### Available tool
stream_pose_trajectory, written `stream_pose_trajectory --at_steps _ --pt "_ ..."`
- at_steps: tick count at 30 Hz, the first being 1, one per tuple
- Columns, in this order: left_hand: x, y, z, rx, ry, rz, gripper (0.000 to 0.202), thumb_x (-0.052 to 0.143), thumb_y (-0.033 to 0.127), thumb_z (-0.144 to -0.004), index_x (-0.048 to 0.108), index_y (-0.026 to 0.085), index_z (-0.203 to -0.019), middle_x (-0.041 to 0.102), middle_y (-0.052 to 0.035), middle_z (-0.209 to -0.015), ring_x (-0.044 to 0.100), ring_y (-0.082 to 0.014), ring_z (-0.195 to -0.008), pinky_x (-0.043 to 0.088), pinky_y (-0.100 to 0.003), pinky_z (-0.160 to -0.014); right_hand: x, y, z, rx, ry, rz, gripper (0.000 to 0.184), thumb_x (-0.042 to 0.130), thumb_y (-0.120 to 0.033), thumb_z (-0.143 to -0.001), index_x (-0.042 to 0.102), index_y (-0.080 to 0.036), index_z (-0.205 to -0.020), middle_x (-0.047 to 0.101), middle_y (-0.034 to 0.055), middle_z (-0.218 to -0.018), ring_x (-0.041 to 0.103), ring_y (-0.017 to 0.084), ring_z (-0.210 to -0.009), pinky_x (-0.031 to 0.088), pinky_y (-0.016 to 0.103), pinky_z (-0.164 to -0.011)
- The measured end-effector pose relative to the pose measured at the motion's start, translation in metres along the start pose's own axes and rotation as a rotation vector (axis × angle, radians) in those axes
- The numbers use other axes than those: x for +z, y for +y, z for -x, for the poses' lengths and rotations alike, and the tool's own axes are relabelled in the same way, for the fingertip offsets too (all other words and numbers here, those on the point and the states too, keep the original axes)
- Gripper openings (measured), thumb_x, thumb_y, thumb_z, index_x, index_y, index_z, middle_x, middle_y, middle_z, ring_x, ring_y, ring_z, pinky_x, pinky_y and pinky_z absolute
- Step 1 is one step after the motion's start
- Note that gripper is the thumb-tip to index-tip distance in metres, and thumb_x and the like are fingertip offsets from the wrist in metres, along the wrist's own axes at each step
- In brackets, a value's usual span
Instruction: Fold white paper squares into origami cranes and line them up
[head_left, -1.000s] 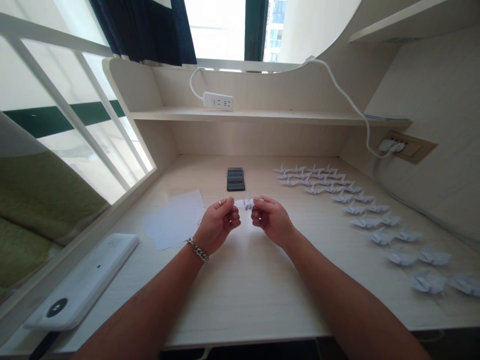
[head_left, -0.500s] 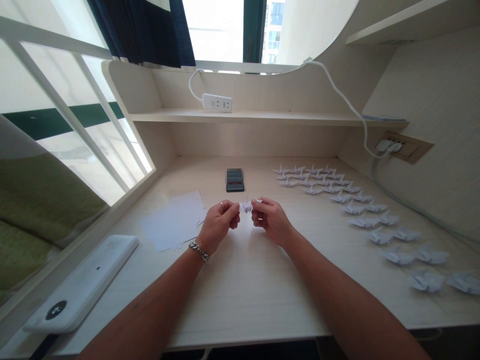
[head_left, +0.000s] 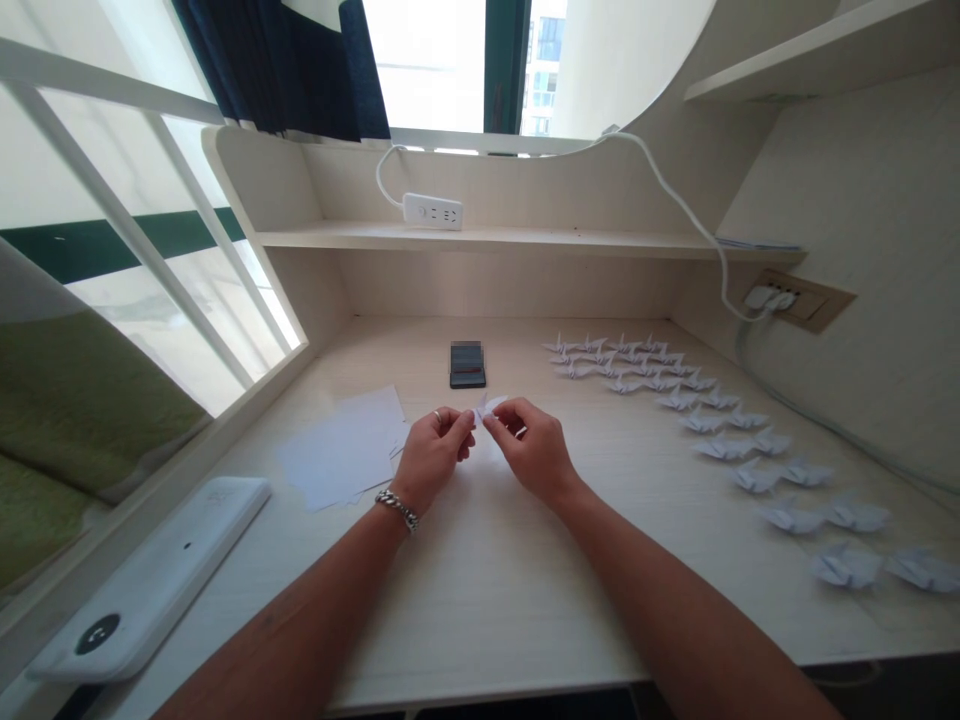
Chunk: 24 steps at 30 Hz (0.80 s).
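Both my hands meet over the middle of the pale wooden desk (head_left: 480,580). My left hand (head_left: 433,450), with a ring and a metal bracelet, pinches one side of a small white folded paper crane (head_left: 489,406). My right hand (head_left: 529,450) pinches its other side, fingers curled. The crane is held just above the desk, mostly hidden by my fingertips. A loose stack of white paper sheets (head_left: 341,450) lies just left of my left hand.
Several finished paper cranes (head_left: 705,420) run in two rows along the desk's right side. A dark phone (head_left: 467,363) lies behind my hands. A white flat device (head_left: 142,580) sits at the left front. A power strip (head_left: 432,211) rests on the shelf; a wall socket (head_left: 795,298) is at right.
My hands have drawn closer together around the crane, and the right hand has shifted left over it. The view has tilted slightly upward.
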<state>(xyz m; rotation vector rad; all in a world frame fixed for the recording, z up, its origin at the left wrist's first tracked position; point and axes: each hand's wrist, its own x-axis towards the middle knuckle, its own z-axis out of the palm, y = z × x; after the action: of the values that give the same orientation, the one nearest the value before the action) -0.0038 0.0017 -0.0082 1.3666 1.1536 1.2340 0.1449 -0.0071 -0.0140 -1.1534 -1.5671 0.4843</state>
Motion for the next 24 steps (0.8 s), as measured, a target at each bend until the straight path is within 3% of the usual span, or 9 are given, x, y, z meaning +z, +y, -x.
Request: stream_pose_trajectory --at_steps 7,11,14,18,24 --pt "-0.001 0.0 -0.001 -0.01 -0.056 -0.051 0.033 0.066 0.047 -0.075 0.062 0.014 -0.072 0.06 -0.0008 -0.059 0.049 -0.0097 -0.05 0.038 -0.023 -0.049 -0.002 0.009 -0.004 0.004 0.032 0.118 0.017 0.056 -0.034 -0.083 0.065 -0.022 -0.076 0.067 0.0027 -0.073 0.058 0.017 -0.066 0.042 0.029 -0.066" --pt "-0.002 0.001 -0.001 -0.013 -0.064 -0.038 0.033 0.066 0.048 -0.074 0.062 0.015 -0.071 0.06 -0.001 -0.059 0.05 -0.0104 -0.05 0.039 -0.023 -0.051 -0.012 0.024 -0.014 0.045 0.136 0.183 0.019 0.056 -0.036 -0.082 0.067 -0.022 -0.077 0.069 0.0035 -0.073 0.06 0.019 -0.067 0.043 0.03 -0.069" --pt "-0.002 0.002 0.001 -0.022 -0.111 -0.079 0.033 0.065 0.048 -0.074 0.062 0.016 -0.07 0.06 -0.0013 -0.059 0.05 -0.0115 -0.051 0.04 -0.024 -0.052 -0.028 0.045 -0.024 0.169 0.26 0.289 0.021 0.056 -0.037 -0.081 0.07 -0.022 -0.078 0.071 0.0049 -0.076 0.063 0.021 -0.071 0.044 0.031 -0.072" --pt "0.0 0.002 0.005 0.016 -0.265 -0.309 0.03 0.061 0.046 -0.076 0.063 0.017 -0.068 0.064 -0.0028 -0.063 0.054 -0.0144 -0.054 0.04 -0.026 -0.055 -0.052 0.071 -0.035 0.422 0.361 0.442 0.022 0.056 -0.036 -0.079 0.074 -0.024 -0.085 0.074 0.0066 -0.085 0.065 0.023 -0.082 0.045 0.032 -0.077" --pt "0.0 0.003 0.007 0.135 -0.342 -0.485 0.03 0.057 0.046 -0.077 0.066 0.02 -0.067 0.066 -0.0029 -0.065 0.056 -0.0184 -0.06 0.038 -0.028 -0.057 -0.066 0.09 -0.044 0.535 0.462 0.511 0.024 0.055 -0.033 -0.078 0.075 -0.023 -0.087 0.074 0.0105 -0.089 0.065 0.026 -0.082 0.046 0.034 -0.072"
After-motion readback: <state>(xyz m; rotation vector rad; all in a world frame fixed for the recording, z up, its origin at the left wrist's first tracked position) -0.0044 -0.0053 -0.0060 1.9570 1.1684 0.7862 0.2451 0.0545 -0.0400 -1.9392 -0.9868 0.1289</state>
